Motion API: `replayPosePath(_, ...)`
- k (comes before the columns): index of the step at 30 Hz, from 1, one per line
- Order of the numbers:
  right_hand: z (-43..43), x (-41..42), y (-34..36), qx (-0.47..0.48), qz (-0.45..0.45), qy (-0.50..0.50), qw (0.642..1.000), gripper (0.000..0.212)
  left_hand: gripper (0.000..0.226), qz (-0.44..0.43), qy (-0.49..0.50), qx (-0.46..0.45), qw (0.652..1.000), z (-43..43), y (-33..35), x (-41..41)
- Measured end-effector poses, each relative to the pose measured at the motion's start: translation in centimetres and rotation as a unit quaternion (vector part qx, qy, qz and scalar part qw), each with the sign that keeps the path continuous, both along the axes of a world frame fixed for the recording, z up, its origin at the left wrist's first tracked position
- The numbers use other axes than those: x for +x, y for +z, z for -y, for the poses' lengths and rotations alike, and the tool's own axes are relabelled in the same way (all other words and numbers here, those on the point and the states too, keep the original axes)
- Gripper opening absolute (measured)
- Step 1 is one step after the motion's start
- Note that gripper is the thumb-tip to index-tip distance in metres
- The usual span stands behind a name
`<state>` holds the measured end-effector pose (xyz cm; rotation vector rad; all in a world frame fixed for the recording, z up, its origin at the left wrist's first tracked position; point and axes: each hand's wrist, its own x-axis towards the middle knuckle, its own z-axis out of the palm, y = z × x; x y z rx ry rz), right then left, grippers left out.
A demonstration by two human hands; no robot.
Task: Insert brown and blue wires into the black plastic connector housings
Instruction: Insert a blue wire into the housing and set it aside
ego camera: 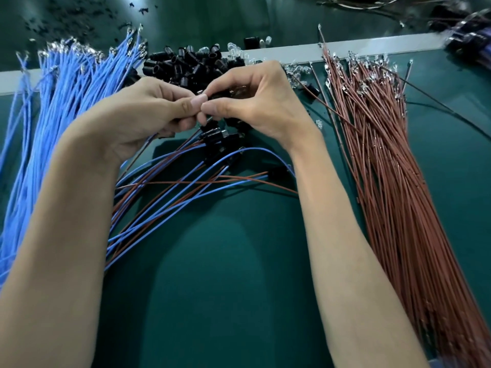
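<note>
Left hand (pixel 148 110), right hand (pixel 255 102): fingers of both pinch one black connector housing (pixel 217 96), mostly hidden, over mid worktop (pixel 225 261). Blue wires (pixel 66 102) far left, brown wires (pixel 385 168) right. Housing pile (pixel 191 65) behind hands.

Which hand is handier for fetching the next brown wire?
Likely the right hand: the brown wire bundle lies on its side, close by. The left hand sits beside the blue wire bundle and would have to cross over. Both pinch one black connector housing.
</note>
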<state>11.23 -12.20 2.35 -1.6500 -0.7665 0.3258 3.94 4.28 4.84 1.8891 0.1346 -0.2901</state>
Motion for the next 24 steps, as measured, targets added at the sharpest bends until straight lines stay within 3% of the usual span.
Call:
replayPosePath(12,0.9,-0.3,-0.4,-0.034,0.033,-0.039,0.998,0.009,0.039,-0.046,-0.044,0.064,0.996,-1.2,-0.7,-0.1)
replayPosePath(17,0.8,-0.4,-0.4,-0.047,0.022,-0.044,0.998,0.012,0.037,-0.047,-0.035,0.055,0.997,-1.1,-0.7,-0.2)
replayPosePath(24,0.7,-0.7,0.1,-0.097,-0.011,-0.016,0.995,0.010,0.032,-0.035,-0.057,0.111,0.992,-1.3,0.0,-0.3)
